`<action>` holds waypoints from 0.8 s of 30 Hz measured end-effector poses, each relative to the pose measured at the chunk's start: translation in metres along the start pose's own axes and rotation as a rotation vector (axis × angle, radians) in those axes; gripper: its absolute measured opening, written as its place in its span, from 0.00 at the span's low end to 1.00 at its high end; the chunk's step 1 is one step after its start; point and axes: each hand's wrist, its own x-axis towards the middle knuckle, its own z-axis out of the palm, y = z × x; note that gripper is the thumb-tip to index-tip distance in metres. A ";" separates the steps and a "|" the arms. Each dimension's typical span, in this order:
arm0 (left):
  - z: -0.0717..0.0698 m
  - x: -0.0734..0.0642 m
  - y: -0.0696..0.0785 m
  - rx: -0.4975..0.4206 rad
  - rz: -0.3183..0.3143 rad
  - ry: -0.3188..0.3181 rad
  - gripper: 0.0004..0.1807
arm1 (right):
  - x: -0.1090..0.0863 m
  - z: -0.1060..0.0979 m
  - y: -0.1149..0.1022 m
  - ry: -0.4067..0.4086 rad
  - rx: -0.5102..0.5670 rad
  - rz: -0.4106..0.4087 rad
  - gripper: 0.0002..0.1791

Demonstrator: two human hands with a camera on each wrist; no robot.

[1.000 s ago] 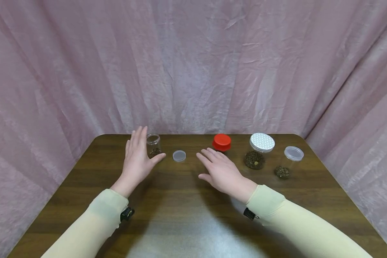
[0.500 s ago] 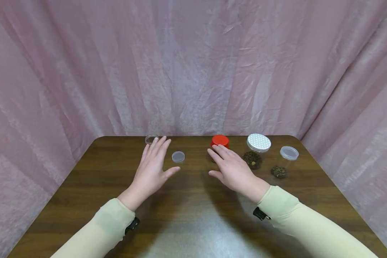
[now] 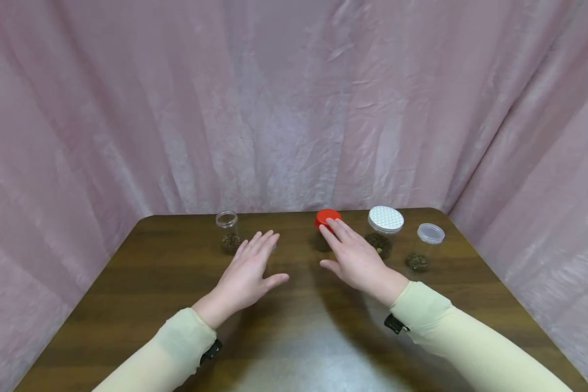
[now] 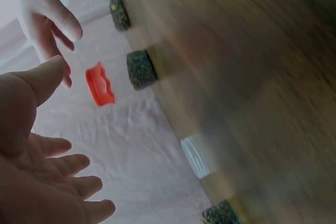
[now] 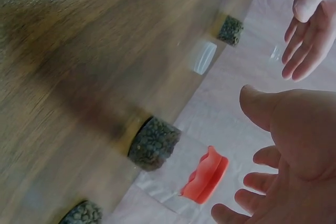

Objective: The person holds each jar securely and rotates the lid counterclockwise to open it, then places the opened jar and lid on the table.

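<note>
My left hand [image 3: 245, 277] hovers over the table with fingers extended and thumb spread, holding nothing. Just beyond its fingertips, an uncapped clear jar [image 3: 231, 237] with dark brown pellets in the bottom stands at the back left. A loose translucent lid [image 5: 204, 57] lies flat on the table, mostly hidden behind the left fingers in the head view. My right hand [image 3: 356, 260], its fingers also extended, holds nothing. Its fingertips overlap the red lid [image 3: 327, 216] of another clear jar in the head view, while both wrist views show them apart from that lid.
To the right stand a larger pellet jar with a white patterned lid [image 3: 385, 219] and a smaller one with a clear lid [image 3: 430, 234]. A pink curtain [image 3: 294, 109] hangs behind the back edge of the brown wooden table [image 3: 127, 294].
The left hand has drawn away from the uncapped jar, rightward and closer to me, now covering the loose lid. My right hand has shifted slightly right toward the red-lidded jar.
</note>
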 end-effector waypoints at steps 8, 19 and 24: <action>0.006 0.002 0.009 -0.005 0.022 -0.037 0.53 | 0.003 0.005 0.006 -0.032 -0.006 0.049 0.47; 0.009 0.002 0.011 -0.028 0.027 -0.041 0.52 | 0.013 0.010 0.016 -0.035 -0.004 0.069 0.48; 0.011 0.001 0.012 -0.035 0.021 -0.049 0.52 | 0.019 0.011 0.019 -0.066 -0.012 0.089 0.48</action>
